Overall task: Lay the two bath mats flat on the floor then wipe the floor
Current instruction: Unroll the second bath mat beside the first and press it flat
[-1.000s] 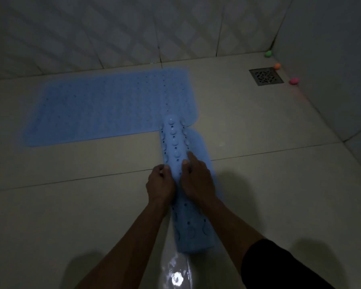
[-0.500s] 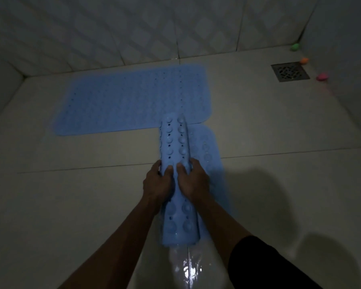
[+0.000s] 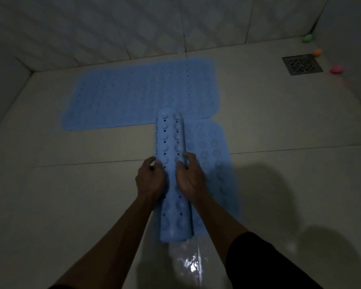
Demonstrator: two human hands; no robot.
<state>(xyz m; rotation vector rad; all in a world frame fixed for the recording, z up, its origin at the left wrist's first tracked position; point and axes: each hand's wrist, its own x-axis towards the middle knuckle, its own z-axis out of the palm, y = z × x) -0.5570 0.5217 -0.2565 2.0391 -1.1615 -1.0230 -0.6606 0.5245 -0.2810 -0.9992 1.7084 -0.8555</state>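
1. Head view: the left hand [image 3: 151,180] and right hand [image 3: 189,178] grip the rolled mat [image 3: 171,138]
2. It lies on the floor [image 3: 71,195], its far end over the flat mat [image 3: 133,97]

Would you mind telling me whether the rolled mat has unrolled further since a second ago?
Yes. The rolled mat has rolled leftward, away from the floor drain, exposing more flat mat on its right.
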